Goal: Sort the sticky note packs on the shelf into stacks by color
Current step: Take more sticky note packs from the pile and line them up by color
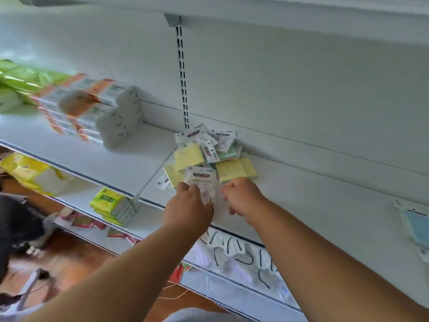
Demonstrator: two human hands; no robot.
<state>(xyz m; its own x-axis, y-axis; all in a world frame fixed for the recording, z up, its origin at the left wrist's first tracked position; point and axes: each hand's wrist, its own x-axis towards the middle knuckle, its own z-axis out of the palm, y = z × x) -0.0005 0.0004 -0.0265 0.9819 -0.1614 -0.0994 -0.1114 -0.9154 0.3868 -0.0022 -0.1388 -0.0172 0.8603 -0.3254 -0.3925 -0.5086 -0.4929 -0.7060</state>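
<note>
Both arms reach up to a white shelf (325, 196) where a loose heap of sticky note packs (209, 156) lies against the back wall, just below a slotted metal rail (182, 73). Most packs in the heap are yellow, one near the back is pale green, and several show white labelled wrappers, jumbled at different angles. The left hand (188, 205) pinches a white-labelled pack (201, 180) at the front edge of the heap, fingers curled on its lower left side. The right hand (241, 196) is curled at the lower right of the same pack, knuckles up; whether its fingers actually grip the wrapper cannot be told. A yellow pack (229, 169) lies just behind the right hand. Farther left on the same shelf stands a stack of orange and white boxes (92, 110), with green bags (16, 82) beyond it. At the far right edge of the shelf lies a blue packet (415, 224). On the shelf below sits a stack of green and yellow packages (113, 205).
</note>
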